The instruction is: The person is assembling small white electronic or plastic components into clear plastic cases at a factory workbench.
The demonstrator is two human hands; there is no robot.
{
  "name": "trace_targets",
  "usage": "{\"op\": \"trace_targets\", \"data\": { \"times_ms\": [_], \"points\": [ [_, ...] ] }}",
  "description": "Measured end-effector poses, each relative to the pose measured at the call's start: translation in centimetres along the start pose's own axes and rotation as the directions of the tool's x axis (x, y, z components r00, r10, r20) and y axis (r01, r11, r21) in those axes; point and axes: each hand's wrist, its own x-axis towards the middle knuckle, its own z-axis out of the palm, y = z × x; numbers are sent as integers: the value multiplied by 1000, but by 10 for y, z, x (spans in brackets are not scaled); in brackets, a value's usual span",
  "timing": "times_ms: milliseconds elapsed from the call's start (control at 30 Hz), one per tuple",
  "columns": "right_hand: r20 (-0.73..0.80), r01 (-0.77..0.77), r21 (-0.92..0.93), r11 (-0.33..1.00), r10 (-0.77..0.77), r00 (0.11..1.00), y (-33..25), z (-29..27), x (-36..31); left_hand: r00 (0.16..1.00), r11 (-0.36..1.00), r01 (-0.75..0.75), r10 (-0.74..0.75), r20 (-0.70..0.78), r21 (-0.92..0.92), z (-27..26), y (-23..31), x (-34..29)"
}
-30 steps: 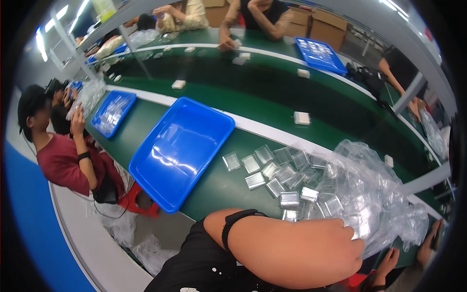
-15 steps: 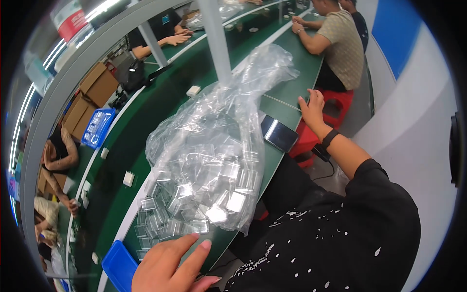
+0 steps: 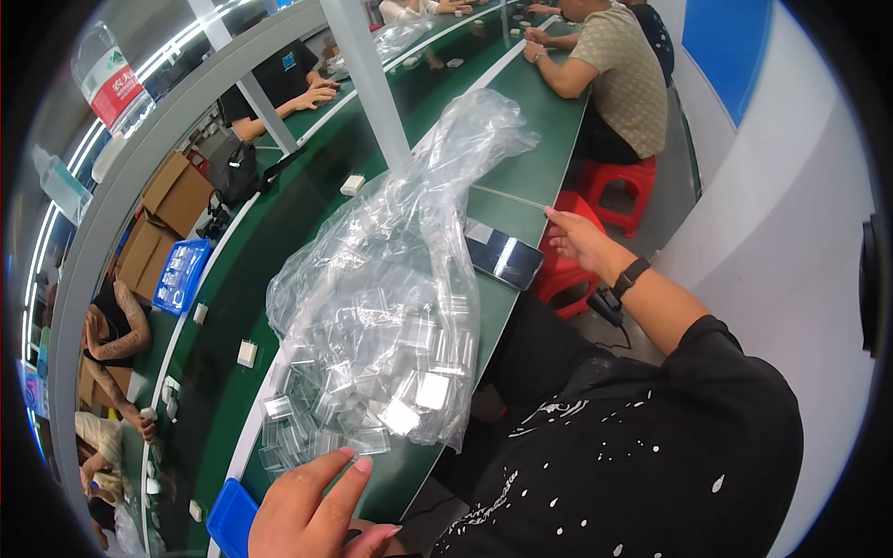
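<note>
My left hand point(image 3: 312, 507) is low in the view, thumb and fingers apart, holding nothing. Its fingertips come close to a pile of small clear plastic pieces point(image 3: 298, 432) spilling from the mouth of a large clear plastic bag point(image 3: 391, 251). More of these pieces show through the film. My right hand point(image 3: 586, 244) is off the right edge of the green table, palm partly turned up and fingers loosely bent and apart. Nothing shows in it. Nearest to it lies a dark smartphone point(image 3: 504, 256) beside the bag.
A blue tray point(image 3: 233, 521) sits beside my left hand. Beyond the bag runs a dark green conveyor point(image 3: 279, 279) carrying scattered white parts point(image 3: 246, 353). A grey post point(image 3: 367, 88) rises behind the bag. Red stools point(image 3: 625, 191) and a seated co-worker point(image 3: 619, 84) are at the far right.
My right hand has come down and nearer the phone, its fingers more bent. The left hand stays by the plastic pieces. The whole view has shifted slightly.
</note>
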Motion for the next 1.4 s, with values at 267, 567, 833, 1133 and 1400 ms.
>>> {"op": "trace_targets", "data": {
  "times_ms": [267, 567, 833, 1133, 1400],
  "points": [
    [-28, -21, 43, 999, 23, 999, -4, -6, 10, 1000, 1000, 13, -13, -19, 3, 0, 3, -1],
    [-169, -4, 68, 998, 15, 986, -6, -17, 20, 999, 999, 43, -43, -3, -3, -1, 2, 2],
    [-25, 44, -19, 999, -44, 999, -2, -13, 21, 997, 997, 75, -75, 19, -4, -3, 1, 8],
    [93, 31, 163, 986, -46, 995, 5, -19, 17, 992, 992, 124, -122, 43, -31, -5, -3, 11],
    [107, -21, 154, 988, 5, 994, 0, -22, 19, 991, 991, 132, -131, 31, -31, -4, -7, 11]
  ]
}}
